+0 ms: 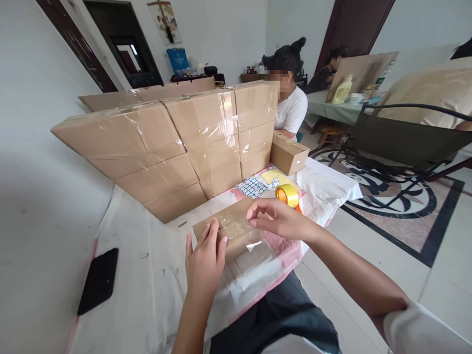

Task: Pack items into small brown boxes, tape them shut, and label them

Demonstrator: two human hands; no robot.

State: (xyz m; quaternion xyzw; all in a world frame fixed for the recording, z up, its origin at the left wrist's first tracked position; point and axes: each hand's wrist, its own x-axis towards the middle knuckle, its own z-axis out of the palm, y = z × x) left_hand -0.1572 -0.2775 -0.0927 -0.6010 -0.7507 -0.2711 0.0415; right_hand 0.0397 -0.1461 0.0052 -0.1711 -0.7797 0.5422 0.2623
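Note:
A small cardboard carton [236, 246] lies on the cloth-covered table in front of me, with clear packing tape [239, 227] stuck along its top. A loose, shiny end of tape sticks out past its near side. My left hand [207, 250] rests on the carton's left end, fingers spread over the top. Over the right end, my right hand [275, 216] has its fingers curled toward the thumb; anything between the fingertips cannot be made out. Just beyond that hand sits a yellow roll of packing tape [287, 195], with something orange partly hidden beside it.
Taped cartons [214, 142] form a stacked wall across the table's far side. One more closed carton [289, 153] stands right of it, near a seated person in a white shirt [293, 108]. A black phone-like object [99, 280] lies at the left edge. A folding chair [398, 142] stands right.

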